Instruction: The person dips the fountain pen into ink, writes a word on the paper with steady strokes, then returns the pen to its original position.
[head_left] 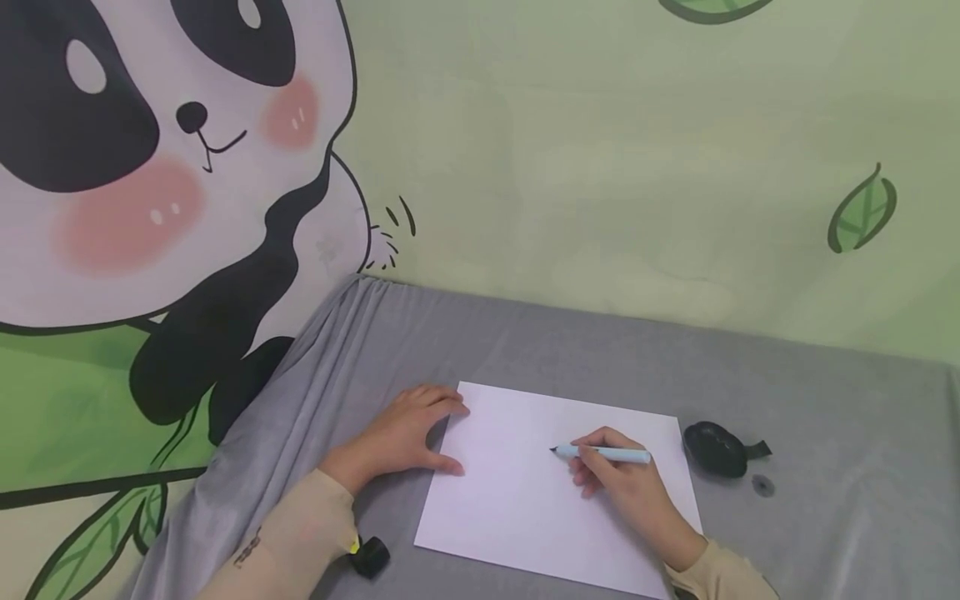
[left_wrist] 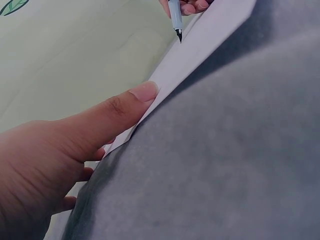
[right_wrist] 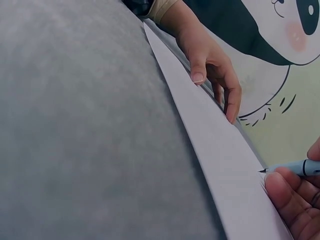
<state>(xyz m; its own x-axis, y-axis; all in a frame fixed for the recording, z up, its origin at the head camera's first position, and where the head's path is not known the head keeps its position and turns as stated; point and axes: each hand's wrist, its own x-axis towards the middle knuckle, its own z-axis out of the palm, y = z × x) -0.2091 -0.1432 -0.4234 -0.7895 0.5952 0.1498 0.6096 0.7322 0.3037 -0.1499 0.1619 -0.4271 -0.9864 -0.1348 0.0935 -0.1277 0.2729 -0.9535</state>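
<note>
A blank white sheet of paper (head_left: pixel 510 508) lies on the grey cloth. My right hand (head_left: pixel 622 483) pinches a light blue pen (head_left: pixel 618 454) above the middle of the sheet, its dark pointed tip toward the left. In the right wrist view the pen tip is close to the paper; whether it touches cannot be told. My left hand (head_left: pixel 408 433) rests at the sheet's left edge, thumb and fingers spread apart. The left wrist view shows its thumb (left_wrist: pixel 122 107) lying on the paper's edge, with the other fingers partly hidden behind.
Right of the sheet lies a black rounded object (head_left: pixel 716 450) with a short strap, beside a small dark disc (head_left: pixel 762 485). A small black object (head_left: pixel 371 557) is by the left sleeve. Grey cloth (head_left: pixel 840 467) covers the surface up to a wall (head_left: pixel 600 183) painted with a panda and leaves.
</note>
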